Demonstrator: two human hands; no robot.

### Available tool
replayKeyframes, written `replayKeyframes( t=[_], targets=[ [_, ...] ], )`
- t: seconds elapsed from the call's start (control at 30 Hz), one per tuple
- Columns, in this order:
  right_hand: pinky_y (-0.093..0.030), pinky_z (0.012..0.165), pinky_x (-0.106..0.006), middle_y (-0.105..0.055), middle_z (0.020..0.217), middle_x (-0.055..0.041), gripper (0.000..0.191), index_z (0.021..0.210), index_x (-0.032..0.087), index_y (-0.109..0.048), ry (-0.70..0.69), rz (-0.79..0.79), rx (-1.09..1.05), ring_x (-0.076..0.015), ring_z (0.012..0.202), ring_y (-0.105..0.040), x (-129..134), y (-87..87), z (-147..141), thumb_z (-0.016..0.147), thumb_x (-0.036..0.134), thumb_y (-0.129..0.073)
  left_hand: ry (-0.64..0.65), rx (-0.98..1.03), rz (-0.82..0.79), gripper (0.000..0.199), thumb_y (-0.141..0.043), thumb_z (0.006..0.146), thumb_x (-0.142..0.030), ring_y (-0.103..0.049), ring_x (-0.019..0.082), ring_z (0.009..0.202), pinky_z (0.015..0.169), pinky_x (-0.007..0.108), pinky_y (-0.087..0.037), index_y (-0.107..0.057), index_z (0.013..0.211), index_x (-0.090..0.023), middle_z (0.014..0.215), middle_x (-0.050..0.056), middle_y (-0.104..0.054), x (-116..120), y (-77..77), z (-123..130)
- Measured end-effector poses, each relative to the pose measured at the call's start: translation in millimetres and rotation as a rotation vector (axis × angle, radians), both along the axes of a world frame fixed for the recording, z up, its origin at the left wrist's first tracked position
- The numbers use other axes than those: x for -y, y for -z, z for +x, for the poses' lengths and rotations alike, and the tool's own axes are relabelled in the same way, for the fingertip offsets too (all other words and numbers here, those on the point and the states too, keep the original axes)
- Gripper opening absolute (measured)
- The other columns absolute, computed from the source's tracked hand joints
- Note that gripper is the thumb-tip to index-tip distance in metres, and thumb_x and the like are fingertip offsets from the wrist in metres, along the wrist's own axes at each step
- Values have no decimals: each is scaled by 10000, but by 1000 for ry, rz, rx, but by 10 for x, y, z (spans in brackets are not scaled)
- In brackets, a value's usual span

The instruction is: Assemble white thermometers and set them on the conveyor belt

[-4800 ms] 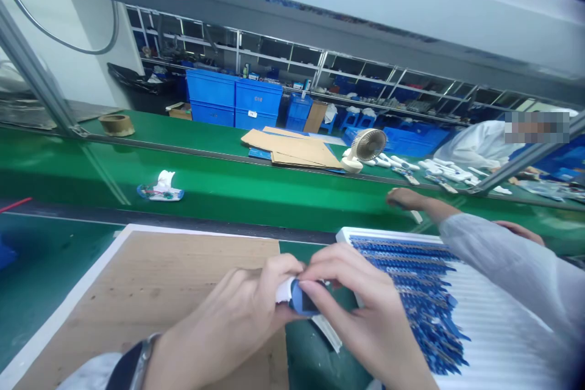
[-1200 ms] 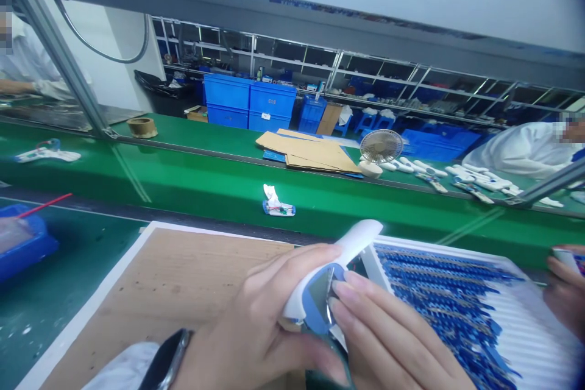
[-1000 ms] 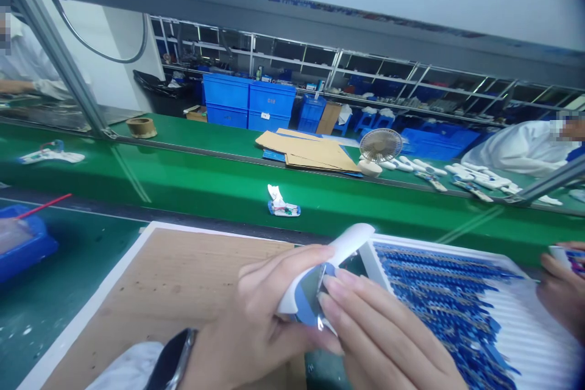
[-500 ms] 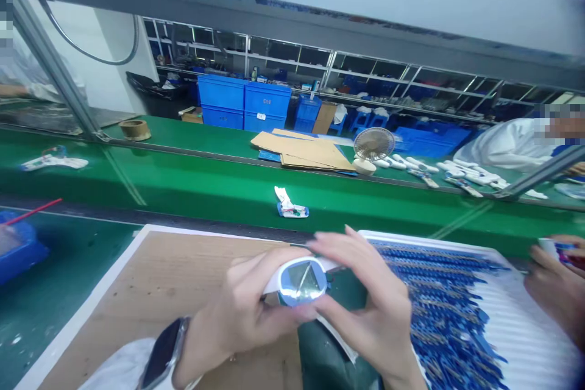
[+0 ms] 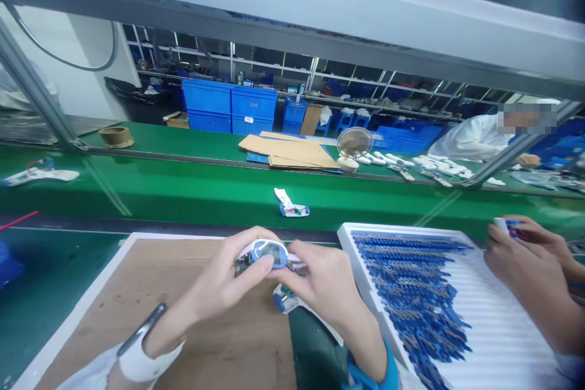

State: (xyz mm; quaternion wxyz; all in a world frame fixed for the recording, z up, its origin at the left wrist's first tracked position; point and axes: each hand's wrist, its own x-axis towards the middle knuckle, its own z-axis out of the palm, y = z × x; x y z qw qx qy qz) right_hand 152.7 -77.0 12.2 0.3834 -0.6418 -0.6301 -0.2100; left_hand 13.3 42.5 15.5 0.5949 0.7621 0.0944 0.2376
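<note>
Both my hands hold a white plastic handheld device above a brown board, its blue-rimmed clear window facing up. My left hand wraps its left end, where a small green circuit board shows. My right hand pinches its right end with the fingertips. Just below the hands, a small blue-rimmed part lies on a white strip. The device's underside is hidden by my fingers.
A white tray of many blue strips stands to my right, and a co-worker's hands hold a small item above it. Beyond lies a green conveyor belt carrying a small white-and-blue item. Blue crates stand farther back.
The device has turned and dropped lower, with its window now facing up. My right hand has moved to its right end. The camera view has also shifted.
</note>
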Motion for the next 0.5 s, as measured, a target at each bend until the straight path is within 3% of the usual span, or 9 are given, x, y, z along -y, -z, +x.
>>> replayKeyframes(
  t=[0.1, 0.23, 0.33, 0.5],
  targets=[
    [-266, 456, -255, -544, 460, 43, 610, 586, 167, -569, 29, 6, 86, -62, 383, -471, -2, 63, -43, 981, 608, -422, 70, -126, -172, 384, -537, 904, -545, -615, 168, 695, 660, 237, -492, -676, 953, -191, 780, 16, -675, -37, -11, -83],
    [-262, 498, -254, -522, 437, 41, 636, 531, 167, -536, 42, 17, 127, -58, 391, -447, -15, 124, -98, 983, 603, -432, 141, -284, -425, 573, -436, 890, -664, -690, 211, 657, 665, 272, -535, -681, 728, -172, 662, 55, -710, -10, -31, -136],
    [-249, 502, -258, -535, 439, 34, 650, 530, 168, -540, 38, -21, 138, -61, 393, -450, -27, 140, -117, 986, 614, -412, 101, -337, -573, 538, -455, 854, -620, -668, 195, 597, 621, 261, -522, -663, 652, -168, 590, 57, -693, 17, 18, -125],
    [-207, 481, -272, -559, 435, 5, 747, 537, 185, -576, 50, -211, 98, -88, 376, -471, -56, 157, -155, 974, 707, -269, -26, -372, -729, 477, -451, 775, -574, -536, 142, 395, 431, 227, -410, -499, 486, -198, 415, 12, -528, 23, 249, -86]
  ],
)
